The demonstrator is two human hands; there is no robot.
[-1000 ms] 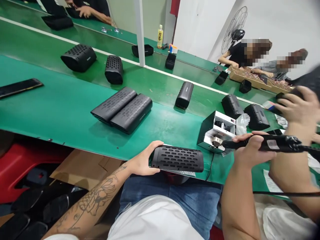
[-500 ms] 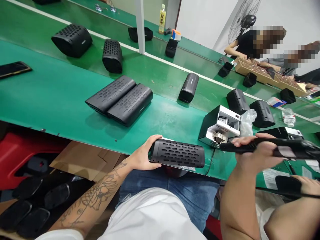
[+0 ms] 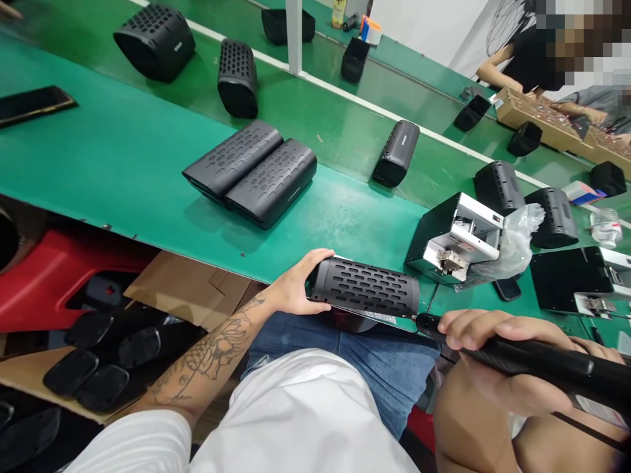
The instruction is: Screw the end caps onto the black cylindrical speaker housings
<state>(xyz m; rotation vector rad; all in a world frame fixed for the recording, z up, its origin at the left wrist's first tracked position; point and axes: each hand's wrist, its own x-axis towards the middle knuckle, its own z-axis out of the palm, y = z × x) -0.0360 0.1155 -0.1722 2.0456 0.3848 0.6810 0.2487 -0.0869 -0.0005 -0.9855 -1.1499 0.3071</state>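
Casing [image 3: 372, 287], black and slotted, at the near edge of green bench [image 3: 98, 180], just above a denim-clad lap. Left hand [image 3: 302, 289] clamped on its left end, thumb and fingers on opposite sides. Right hand [image 3: 507, 348] wrapped firmly around black driver [image 3: 537, 360], slanting in from the right, tip just beside the casing's lower right corner; contact impossible to tell. Just beyond, to the right, boxy black-and-white machine [image 3: 456, 244], with clear bag [image 3: 520, 244] against its right side. Farther back and left on the bench, two casings [image 3: 273, 184] lying side by side, touching. At far left, flat black slab [image 3: 37, 105]. Below the bench, red stool [image 3: 64, 279] and several black parts [image 3: 106, 381] near cardboard.
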